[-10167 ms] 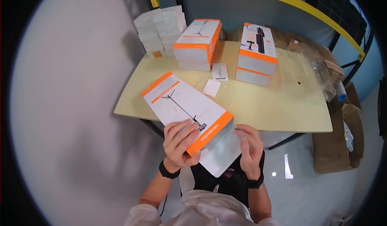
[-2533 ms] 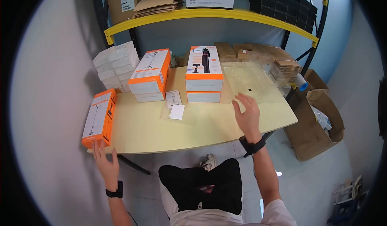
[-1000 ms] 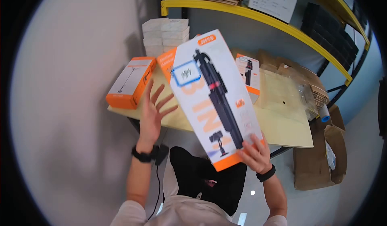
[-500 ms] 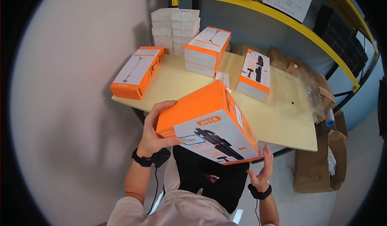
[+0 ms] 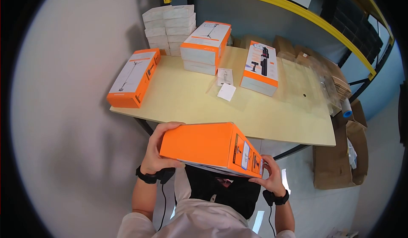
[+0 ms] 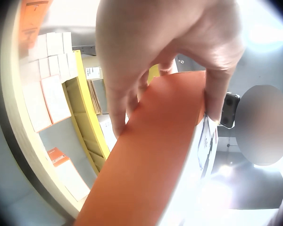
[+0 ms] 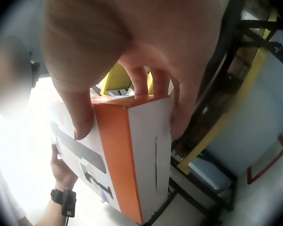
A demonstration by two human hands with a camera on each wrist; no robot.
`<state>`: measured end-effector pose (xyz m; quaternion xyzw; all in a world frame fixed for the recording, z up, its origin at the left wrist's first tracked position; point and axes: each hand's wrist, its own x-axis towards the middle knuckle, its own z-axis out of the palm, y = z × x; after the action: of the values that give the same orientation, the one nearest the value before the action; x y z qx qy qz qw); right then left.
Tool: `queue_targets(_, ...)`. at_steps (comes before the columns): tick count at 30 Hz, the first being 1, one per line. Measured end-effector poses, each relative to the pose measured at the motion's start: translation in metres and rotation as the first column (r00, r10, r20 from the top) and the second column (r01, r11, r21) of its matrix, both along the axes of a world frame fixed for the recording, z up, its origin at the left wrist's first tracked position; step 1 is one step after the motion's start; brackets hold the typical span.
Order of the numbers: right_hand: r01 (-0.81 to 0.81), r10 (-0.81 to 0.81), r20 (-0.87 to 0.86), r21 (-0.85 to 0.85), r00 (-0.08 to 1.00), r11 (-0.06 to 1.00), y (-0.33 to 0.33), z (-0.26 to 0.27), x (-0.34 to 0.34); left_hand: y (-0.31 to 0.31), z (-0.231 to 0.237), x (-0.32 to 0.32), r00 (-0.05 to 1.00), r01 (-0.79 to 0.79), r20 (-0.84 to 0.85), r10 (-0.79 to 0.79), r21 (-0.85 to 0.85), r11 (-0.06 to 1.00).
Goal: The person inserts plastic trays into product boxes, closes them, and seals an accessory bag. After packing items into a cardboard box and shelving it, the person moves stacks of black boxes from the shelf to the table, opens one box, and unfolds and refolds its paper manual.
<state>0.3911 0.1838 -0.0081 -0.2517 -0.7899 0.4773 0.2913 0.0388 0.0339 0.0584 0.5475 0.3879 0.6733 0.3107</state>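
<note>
Pale wall (image 5: 80,110) fills nine o'clock of the head view, and beside it begins the yellowish table (image 5: 178,93). One orange-white box (image 5: 134,74) lies at ten o'clock on it. At eleven stands the pile of white boxes (image 5: 170,30). Near seven, the left hand (image 5: 155,149) grips one end of the orange box (image 5: 197,142), fingers over the upper edge and thumb below. This held box is tilted at six o'clock, above the lap, apart from the table. Near five, the right hand (image 5: 274,180) clamps its other end, thumb on the printed face. Between three and four is a brown carton (image 5: 335,170). The step in hand seems to be steadying the box between two hands; the next move probably calls for keeping both grips firm and even.
</note>
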Motion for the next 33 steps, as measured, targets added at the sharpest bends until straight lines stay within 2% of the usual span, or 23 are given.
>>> queue_targets(2, -0.014, 0.014, -0.010, 0.020, 1.000, 1.000, 0.002, -0.002, 0.000, 0.003, 0.002, 0.004, 1.000, 0.000, 0.011, 0.000, -0.001, 1.000)
queue_targets(4, -0.035, 0.035, -0.011, 0.040, 0.999, 0.999, 0.002, -0.001, 0.001, 0.005, 0.005, 0.012, 0.983, -0.110, 0.141, 0.119, -0.068, 0.992)
queue_targets(6, -0.050, 0.045, -0.050, -0.112, 0.998, 0.992, -0.003, 0.001, -0.002, 0.010, 0.000, 0.016, 0.968, -0.151, 0.192, 0.160, -0.062, 0.987)
queue_targets(8, -0.063, 0.050, -0.087, -0.155, 0.995, 0.986, -0.006, -0.006, -0.005, 0.013, -0.004, 0.016, 0.950, -0.191, 0.241, 0.200, -0.061, 0.980)
queue_targets(11, -0.090, 0.070, -0.093, -0.221, 0.993, 0.971, -0.004, -0.013, -0.009, 0.009, -0.010, 0.008, 0.943, -0.228, 0.227, 0.245, -0.096, 0.969)
queue_targets(13, -0.069, 0.053, -0.135, -0.115, 0.989, 0.991, -0.004, -0.007, -0.012, 0.001, -0.014, -0.002, 0.958, -0.253, 0.104, 0.267, -0.128, 0.959)
queue_targets(14, -0.073, 0.058, -0.135, -0.114, 0.989, 0.991, -0.003, -0.005, -0.011, -0.002, -0.015, -0.005, 0.957, -0.257, 0.104, 0.271, -0.127, 0.958)
queue_targets(16, 0.001, 0.000, -0.041, 0.023, 0.999, 1.000, 0.001, -0.002, -0.004, -0.007, -0.016, -0.008, 0.967, -0.234, 0.059, 0.248, -0.178, 0.956)
queue_targets(19, 0.007, -0.006, -0.058, 0.020, 0.998, 1.000, 0.002, -0.001, -0.002, -0.011, -0.018, -0.012, 0.984, -0.177, -0.029, 0.175, -0.091, 0.980)
queue_targets(24, 0.007, -0.006, -0.030, 0.052, 1.000, 0.999, 0.005, 0.005, 0.006, -0.017, -0.028, -0.020, 0.992, -0.090, -0.097, 0.079, -0.113, 0.990)
queue_targets(26, 0.041, -0.040, -0.029, 0.050, 0.999, 0.998, 0.007, 0.012, 0.009, -0.017, -0.028, -0.016, 0.992, -0.074, -0.107, 0.063, -0.107, 0.991)
queue_targets(28, 0.054, -0.055, -0.082, -0.010, 0.995, 0.998, 0.009, 0.020, 0.010, -0.014, -0.024, -0.006, 0.991, -0.086, 0.092, 0.095, -0.105, 0.991)
queue_targets(30, 0.121, -0.184, -0.282, -0.227, 0.941, 0.966, 0.014, 0.033, 0.009, -0.010, -0.022, -0.003, 0.989, -0.089, 0.112, 0.101, -0.110, 0.990)
queue_targets(32, 0.224, -0.342, -0.341, -0.340, 0.876, 0.913, 0.041, 0.028, 0.014, -0.007, -0.022, -0.001, 0.986, -0.092, 0.131, 0.107, -0.111, 0.990)
queue_targets(33, 0.323, -0.396, -0.321, -0.257, 0.861, 0.911, 0.056, 0.033, 0.011, -0.007, -0.026, 0.001, 0.989, -0.073, 0.120, 0.090, -0.137, 0.988)
